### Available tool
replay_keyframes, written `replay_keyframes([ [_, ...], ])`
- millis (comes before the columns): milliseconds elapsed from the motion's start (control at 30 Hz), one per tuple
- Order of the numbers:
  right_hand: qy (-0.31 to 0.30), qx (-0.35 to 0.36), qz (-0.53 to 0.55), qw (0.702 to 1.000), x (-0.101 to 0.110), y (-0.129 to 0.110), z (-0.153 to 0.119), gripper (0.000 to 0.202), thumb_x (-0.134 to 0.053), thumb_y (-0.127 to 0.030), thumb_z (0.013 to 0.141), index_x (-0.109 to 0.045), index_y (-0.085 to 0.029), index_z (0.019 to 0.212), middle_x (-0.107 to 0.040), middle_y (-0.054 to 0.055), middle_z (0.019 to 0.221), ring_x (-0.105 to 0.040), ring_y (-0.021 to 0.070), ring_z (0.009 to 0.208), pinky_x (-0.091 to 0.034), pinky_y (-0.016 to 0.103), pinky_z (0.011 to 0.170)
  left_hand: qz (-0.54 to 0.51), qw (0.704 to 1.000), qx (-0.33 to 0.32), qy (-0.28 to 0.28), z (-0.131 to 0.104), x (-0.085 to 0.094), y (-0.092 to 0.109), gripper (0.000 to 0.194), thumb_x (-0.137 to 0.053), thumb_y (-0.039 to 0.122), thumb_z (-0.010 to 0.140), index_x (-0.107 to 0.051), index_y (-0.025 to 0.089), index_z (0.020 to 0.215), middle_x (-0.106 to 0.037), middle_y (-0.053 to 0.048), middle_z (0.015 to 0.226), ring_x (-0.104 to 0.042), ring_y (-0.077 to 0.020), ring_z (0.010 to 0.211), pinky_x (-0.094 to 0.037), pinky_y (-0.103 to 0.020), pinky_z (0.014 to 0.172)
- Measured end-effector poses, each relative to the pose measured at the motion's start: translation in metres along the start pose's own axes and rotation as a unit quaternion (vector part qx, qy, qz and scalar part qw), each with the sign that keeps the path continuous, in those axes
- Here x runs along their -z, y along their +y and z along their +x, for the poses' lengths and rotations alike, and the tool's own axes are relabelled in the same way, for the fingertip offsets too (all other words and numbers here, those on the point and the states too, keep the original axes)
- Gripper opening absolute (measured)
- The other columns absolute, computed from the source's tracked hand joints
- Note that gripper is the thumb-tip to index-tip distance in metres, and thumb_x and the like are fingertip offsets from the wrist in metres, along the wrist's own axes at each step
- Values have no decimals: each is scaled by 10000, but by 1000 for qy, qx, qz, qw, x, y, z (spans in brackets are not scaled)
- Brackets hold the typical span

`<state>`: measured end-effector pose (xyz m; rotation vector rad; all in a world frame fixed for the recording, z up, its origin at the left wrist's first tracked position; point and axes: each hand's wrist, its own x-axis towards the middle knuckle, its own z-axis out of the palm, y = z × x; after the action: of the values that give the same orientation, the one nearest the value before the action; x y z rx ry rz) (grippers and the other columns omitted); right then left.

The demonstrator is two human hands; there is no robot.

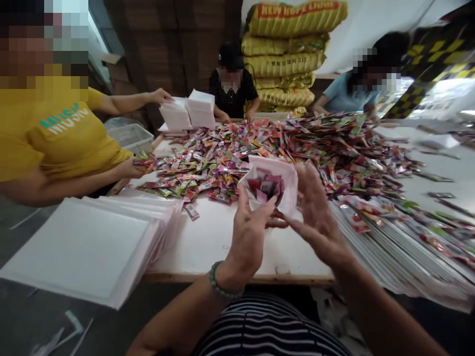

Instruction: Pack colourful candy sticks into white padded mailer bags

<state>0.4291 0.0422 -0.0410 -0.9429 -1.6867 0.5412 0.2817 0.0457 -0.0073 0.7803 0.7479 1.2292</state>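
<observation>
In front of me a white paper bag (288, 190) is held up with its mouth open toward me. Several small pink and red packets (267, 185) show inside it. My left hand (250, 230) grips the bag at its lower left, thumb over the near edge. My right hand (321, 222) is beside the bag's right side, fingers stretched out and slightly blurred; whether it touches the bag I cannot tell. Behind the bag spreads a large heap of small colourful packets (211, 160) on the white table (208, 242).
To the left lies a stack of flat white bags (85, 237); at the right, a fanned row of white bags (374, 247) has packets on top. Three people work around the table. White stacks (202, 111) stand at the far left, yellow sacks (285, 64) behind.
</observation>
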Motion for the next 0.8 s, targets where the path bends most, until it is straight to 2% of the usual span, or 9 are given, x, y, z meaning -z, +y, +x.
replay_keyframes([
  [133, 38, -74, 60, 995, -45, 51, -58, 918, -615, -524, 838, -70, -344, 1555, -214, 53, 1617, -269, 264, 1462, -350, 497, 1134, 34, 998, 37, 28, -3, 7, -22, 1000, -611, 306, 860, 104, 170, 1545, -719, -72, 937, -704, -173, 794, -558, -280, 707],
  [200, 63, -119, 16, 991, -63, 66, -63, 889, -706, -482, 766, -269, -290, 1516, -406, 106, 1522, -449, 289, 1350, -444, 468, 1053, 103, 994, 36, -1, -6, 11, -29, 990, -641, 324, 850, 39, 201, 1558, -719, -92, 1007, -703, -184, 844, -556, -312, 778],
  [267, 110, -160, -21, 981, -68, 76, -53, 686, -716, -432, 761, -493, -237, 1380, -625, 121, 1293, -618, 282, 1126, -520, 436, 932, 187, 981, 11, -46, -7, 21, -31, 975, -674, 334, 831, -34, 262, 1563, -676, -128, 1183, -697, -183, 843, -559, -324, 773],
  [333, 154, -175, -27, 972, -62, 84, -37, 403, -665, -412, 807, -658, -218, 1160, -728, 83, 1040, -673, 250, 932, -544, 407, 847, 271, 959, -71, -41, -1, 41, -30, 990, -708, 335, 803, -65, 325, 1556, -527, -156, 1413, -690, -175, 864, -561, -321, 760],
  [433, 155, -181, 19, 971, -42, 92, -20, 192, -692, -393, 783, -746, -229, 867, -747, 34, 838, -675, 226, 822, -545, 385, 805, 386, 889, -240, 49, 28, 84, -31, 1124, -837, 349, 657, -146, 321, 1542, -293, -166, 1579, -607, -247, 1153, -522, -372, 922],
  [467, 142, -188, 51, 970, -37, 93, -17, 172, -721, -386, 755, -753, -230, 820, -747, 28, 814, -675, 224, 803, -547, 382, 792, 417, 872, -254, 46, 41, 97, -31, 1137, -877, 368, 588, -236, 289, 1524, -294, -168, 1579, -526, -289, 1270, -480, -410, 996],
  [533, 108, -217, 127, 962, -26, 90, -11, 178, -777, -384, 697, -757, -216, 754, -739, 25, 757, -674, 222, 750, -558, 380, 751, 445, 868, -218, -31, 63, 114, -26, 1022, -901, 418, 516, -458, 228, 1418, -466, -162, 1480, -487, -327, 1308, -447, -451, 1038],
  [667, 40, -217, 220, 950, 2, 61, 10, 222, -838, -384, 640, -761, -201, 739, -743, 23, 777, -682, 214, 763, -575, 381, 770, 414, 880, -128, -194, 79, 101, 1, 490, -835, 439, 632, -735, 155, 1018, -743, -103, 1024, -670, -277, 979, -535, -415, 910],
  [800, 18, -192, 200, 961, 27, 42, 17, 248, -863, -364, 609, -771, -224, 791, -755, 22, 862, -689, 202, 784, -587, 359, 767, 409, 871, -165, -214, 73, 81, 9, 385, -865, 364, 610, -757, 162, 920, -748, -85, 959, -667, -255, 932, -531, -388, 903],
])
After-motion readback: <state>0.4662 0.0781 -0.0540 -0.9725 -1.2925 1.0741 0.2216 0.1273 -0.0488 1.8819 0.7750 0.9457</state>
